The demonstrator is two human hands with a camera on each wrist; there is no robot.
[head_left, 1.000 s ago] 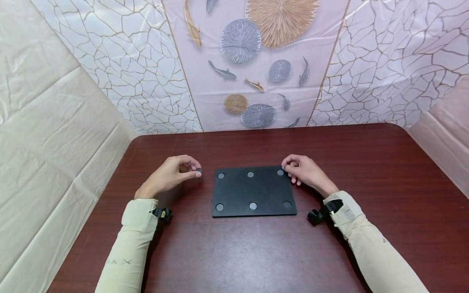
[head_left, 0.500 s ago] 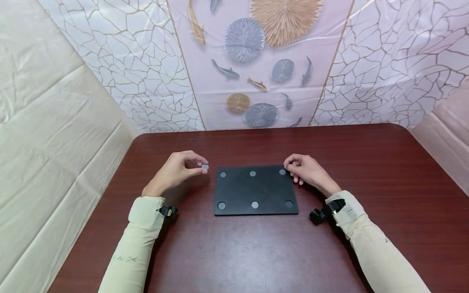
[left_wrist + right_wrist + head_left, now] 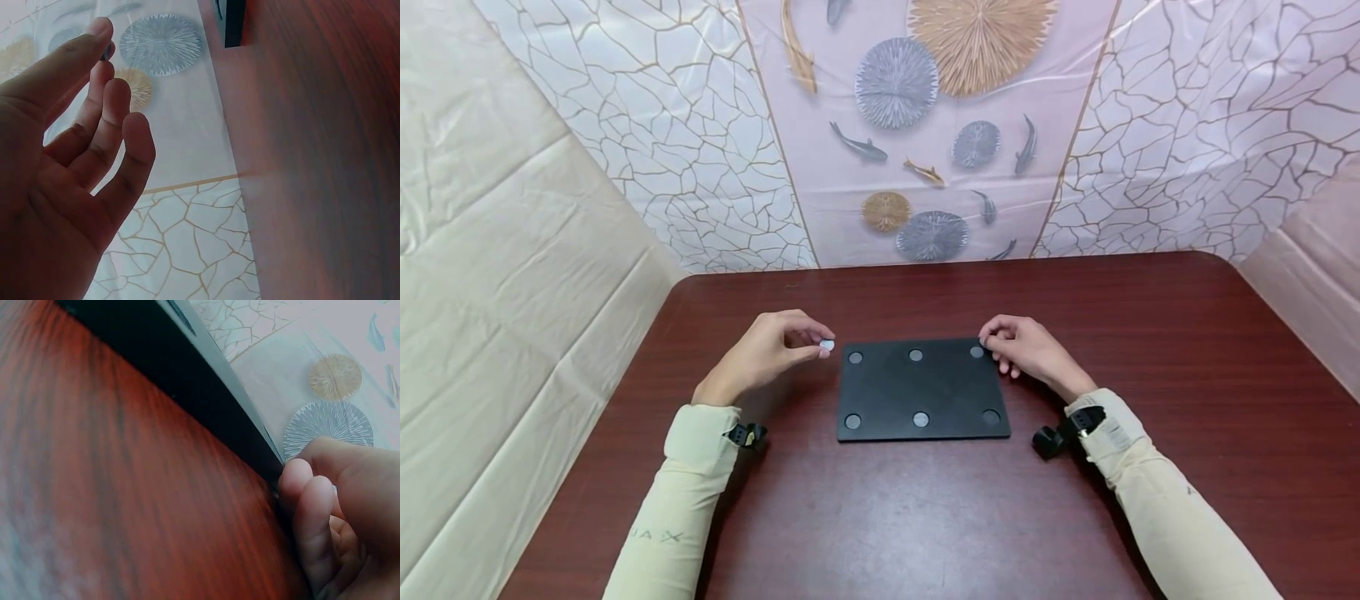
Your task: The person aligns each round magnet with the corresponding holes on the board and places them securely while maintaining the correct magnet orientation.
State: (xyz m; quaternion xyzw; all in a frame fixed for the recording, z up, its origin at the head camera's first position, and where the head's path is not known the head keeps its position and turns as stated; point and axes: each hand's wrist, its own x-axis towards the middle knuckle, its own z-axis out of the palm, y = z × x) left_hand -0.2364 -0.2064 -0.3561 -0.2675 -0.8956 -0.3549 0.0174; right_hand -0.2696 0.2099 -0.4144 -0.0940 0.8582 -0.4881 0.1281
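A small, round, coin-like disc (image 3: 827,344) is pinched between the thumb and fingertips of my left hand (image 3: 772,350), held just left of the board's far left corner. Its pale face shows in the head view; in the left wrist view only a dark sliver of the disc (image 3: 106,52) appears. The flat black board (image 3: 921,387) lies on the table, with round recesses in two rows. Most recesses look light grey inside, while the near right recess (image 3: 991,417) is dark. My right hand (image 3: 1026,348) grips the board's far right corner, its fingers curled; the fingertips partly hide that corner.
The dark red wooden table (image 3: 917,517) extends around the board on every side. A patterned backdrop (image 3: 925,150) rises behind the far edge, and pale cloth (image 3: 512,275) hangs at the left. A black wrist camera (image 3: 1048,442) sits beside the right sleeve.
My left hand has moved right, toward the board, and the disc has turned so its pale face shows. The right hand stays at the board's corner. The head view has shifted slightly.
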